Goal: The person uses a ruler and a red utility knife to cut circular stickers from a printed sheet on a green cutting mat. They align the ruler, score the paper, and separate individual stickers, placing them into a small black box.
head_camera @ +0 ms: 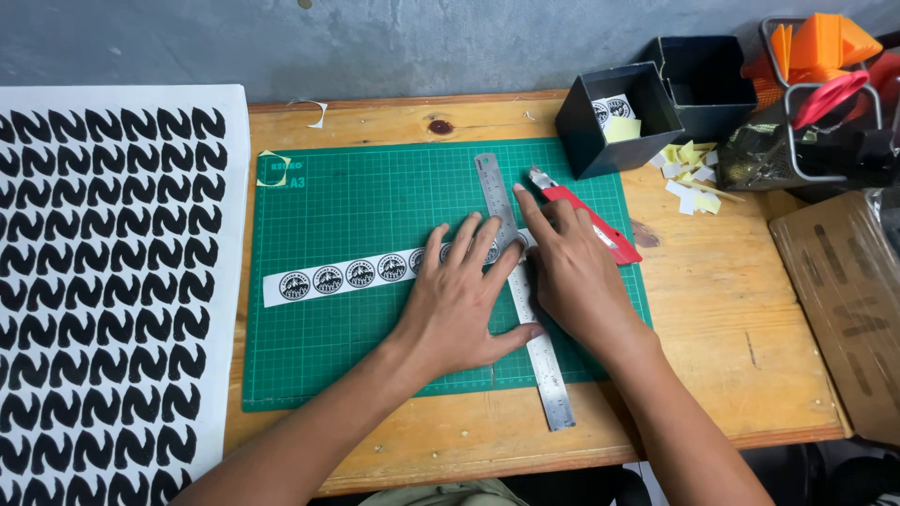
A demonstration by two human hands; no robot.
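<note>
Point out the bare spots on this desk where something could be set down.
Free: green cutting mat above the sticker strip, the mat below it, and bare wood between the mat's right edge and the cardboard. Crowded: around both hands on the steel ruler, and the back right corner by the black boxes.

Wall [375, 37]: grey, rough plaster finish, evenly lit, running along the far edge of the table. Table [731, 309]: bare pale wood, one dark knot near the back edge — surface scuffed and stained toward the right side. Lighting is soft and diffuse, with faint shadows only. A strip of dark floor [825, 468] shows below the table's near edge — details unclear.
</note>
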